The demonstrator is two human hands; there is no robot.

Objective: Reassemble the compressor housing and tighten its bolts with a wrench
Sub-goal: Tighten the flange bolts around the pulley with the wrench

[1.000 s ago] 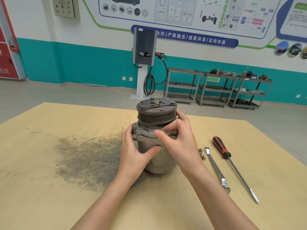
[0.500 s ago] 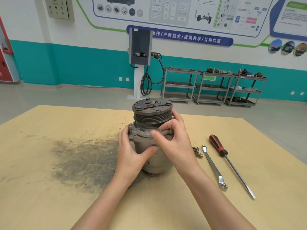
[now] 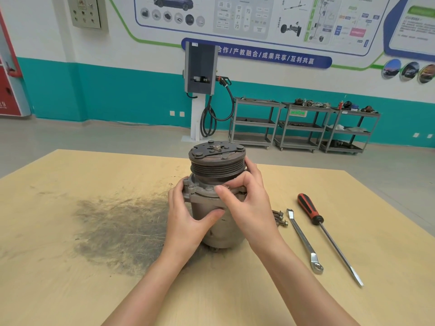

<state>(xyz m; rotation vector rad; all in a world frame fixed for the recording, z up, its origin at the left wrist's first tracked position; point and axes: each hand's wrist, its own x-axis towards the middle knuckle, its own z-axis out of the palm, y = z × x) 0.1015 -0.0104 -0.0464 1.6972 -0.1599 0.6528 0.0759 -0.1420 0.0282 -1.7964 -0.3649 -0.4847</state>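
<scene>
A grey metal compressor point(image 3: 217, 175) stands upright on the wooden table point(image 3: 70, 278), its dark grooved pulley on top. My left hand point(image 3: 188, 220) grips the housing body from the left, thumb across the front. My right hand point(image 3: 249, 203) pinches a small bolt at the front of the housing flange with thumb and forefinger. Loose bolts point(image 3: 280, 218) lie just right of the compressor. Further right lie a silver wrench point(image 3: 304, 241) and a screwdriver point(image 3: 329, 234) with a red and black handle.
A dark greasy smear point(image 3: 117, 229) covers the table left of the compressor. Beyond the table's far edge is open floor, with a charging post point(image 3: 200, 90) and grey shelf carts point(image 3: 303, 125) along the teal wall.
Both hands keep their hold on the compressor. My right thumb and forefinger have shifted slightly at the flange. The camera has tilted a little.
</scene>
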